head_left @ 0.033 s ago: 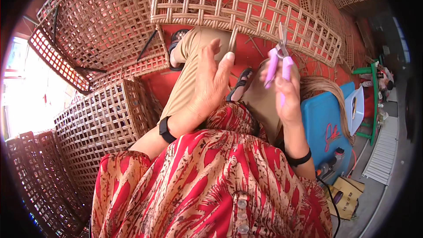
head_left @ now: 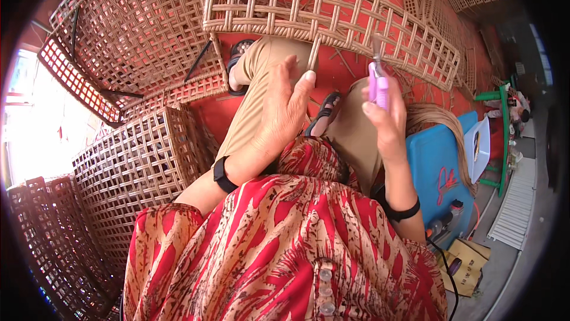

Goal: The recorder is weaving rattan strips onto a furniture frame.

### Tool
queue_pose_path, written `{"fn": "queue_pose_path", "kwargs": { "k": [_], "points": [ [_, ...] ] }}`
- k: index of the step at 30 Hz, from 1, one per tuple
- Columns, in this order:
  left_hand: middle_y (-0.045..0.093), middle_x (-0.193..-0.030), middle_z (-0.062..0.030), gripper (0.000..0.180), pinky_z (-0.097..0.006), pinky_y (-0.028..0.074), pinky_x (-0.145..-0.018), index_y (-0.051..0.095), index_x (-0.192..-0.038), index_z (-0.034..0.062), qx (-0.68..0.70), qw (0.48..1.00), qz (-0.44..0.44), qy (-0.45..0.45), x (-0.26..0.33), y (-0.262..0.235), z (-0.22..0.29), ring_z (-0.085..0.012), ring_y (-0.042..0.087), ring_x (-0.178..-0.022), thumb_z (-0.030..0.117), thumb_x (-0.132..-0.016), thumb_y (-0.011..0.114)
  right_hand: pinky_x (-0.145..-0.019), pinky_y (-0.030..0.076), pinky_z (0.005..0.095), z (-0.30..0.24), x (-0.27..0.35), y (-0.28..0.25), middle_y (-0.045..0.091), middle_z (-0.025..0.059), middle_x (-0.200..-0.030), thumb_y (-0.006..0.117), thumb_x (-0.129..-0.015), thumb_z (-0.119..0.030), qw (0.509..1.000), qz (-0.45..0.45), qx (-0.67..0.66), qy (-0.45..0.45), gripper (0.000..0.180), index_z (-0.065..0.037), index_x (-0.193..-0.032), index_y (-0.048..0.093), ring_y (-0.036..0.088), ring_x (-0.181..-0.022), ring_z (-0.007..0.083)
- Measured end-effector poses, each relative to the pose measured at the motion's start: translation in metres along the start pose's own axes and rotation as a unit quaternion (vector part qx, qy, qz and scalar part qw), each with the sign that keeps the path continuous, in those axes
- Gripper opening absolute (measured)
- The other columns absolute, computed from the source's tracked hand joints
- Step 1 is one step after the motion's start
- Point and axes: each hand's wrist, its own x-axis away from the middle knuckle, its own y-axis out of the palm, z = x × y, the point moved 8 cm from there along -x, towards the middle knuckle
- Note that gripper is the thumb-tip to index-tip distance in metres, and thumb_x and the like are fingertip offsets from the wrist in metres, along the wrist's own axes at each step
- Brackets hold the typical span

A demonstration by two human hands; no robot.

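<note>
A pair of purple-handled scissors (head_left: 378, 86) is in my right hand (head_left: 389, 116), blades pointing away from me and slightly blurred, handles close together. My left hand (head_left: 279, 107) is raised over my lap with thumb and fingers apart, holding nothing that I can see. Close to its thumb tip is the end of a loose pair of rattan-like strands (head_left: 314, 52), hanging from the near edge of a long, curved woven panel (head_left: 344, 18). That panel lies across beyond my knees, in tan open-grid weave with a thick wrapped border. The scissor tips overlap its near edge in view.
Large woven pieces (head_left: 136, 30) stand at the left, with a brown woven basket-like piece (head_left: 127, 157) nearer. To my right are a blue board-like surface (head_left: 424, 160), a bundle of tan strands (head_left: 436, 113) and a green frame (head_left: 503, 137). Cut scraps litter the red floor (head_left: 341, 74).
The scissors' handles have come from spread apart to close together, and my right hand's fingers have drawn in. The left hand and the woven panel look unmoved.
</note>
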Motion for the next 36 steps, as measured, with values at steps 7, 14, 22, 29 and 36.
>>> {"fn": "queue_pose_path", "kwargs": {
  "k": [7,14,22,29,36],
  "points": [
    [0.058,-0.068,0.0002,0.028,-0.018,0.043,-0.051,0.057,-0.11,0.0015,0.406,0.841,-0.196,-0.3,0.018,0.042,-0.02,-0.0059,0.052,-0.056,0.026,-0.1,0.048,-0.095,0.037,0.0448,-0.006,-0.026,-0.004,0.05,0.0119,-0.117,0.082,-0.06,-0.017,0.841,0.037,0.507,-0.186,0.075,-0.008,-0.126,0.049,0.047,-0.11,0.0318],
    [0.057,-0.066,0.0004,0.026,-0.02,0.042,-0.046,0.057,-0.111,0.0032,0.439,0.832,-0.198,-0.274,0.009,0.034,0.011,-0.0065,0.051,-0.051,0.024,-0.101,0.045,-0.095,0.036,0.0447,-0.001,-0.039,0.011,0.049,0.0116,-0.116,0.084,-0.056,-0.018,0.841,0.021,0.497,-0.212,0.081,-0.008,-0.128,0.047,0.048,-0.109,0.0308],
    [0.058,-0.066,-0.0008,0.026,-0.02,0.038,-0.043,0.056,-0.113,0.004,0.465,0.82,-0.201,-0.267,0.004,0.034,0.015,-0.0077,0.051,-0.048,0.024,-0.102,0.045,-0.096,0.036,0.0454,0.001,-0.039,0.008,0.05,0.0109,-0.117,0.082,-0.057,-0.017,0.83,0.025,0.503,-0.238,0.077,-0.008,-0.126,0.05,0.049,-0.107,0.0302],
    [0.058,-0.066,-0.0013,0.026,-0.02,0.039,-0.045,0.057,-0.113,0.0039,0.45,0.828,-0.206,-0.262,0.003,0.037,0.016,-0.0076,0.052,-0.05,0.025,-0.102,0.046,-0.092,0.039,0.0435,0.002,-0.046,0.024,0.052,0.0114,-0.114,0.08,-0.058,-0.017,0.834,0.04,0.489,-0.255,0.073,-0.005,-0.125,0.051,0.051,-0.104,0.0298],
    [0.053,-0.065,0.0005,0.029,-0.019,0.043,-0.053,0.057,-0.115,0.0004,0.443,0.823,-0.225,-0.276,0.006,0.033,0.019,-0.0065,0.051,-0.056,0.023,-0.101,0.046,-0.086,0.041,0.0423,-0.001,-0.047,0.028,0.053,0.0109,-0.106,0.08,-0.059,-0.015,0.824,0.016,0.518,-0.23,0.07,-0.003,-0.123,0.053,0.051,-0.097,0.0296]
  ]
}}
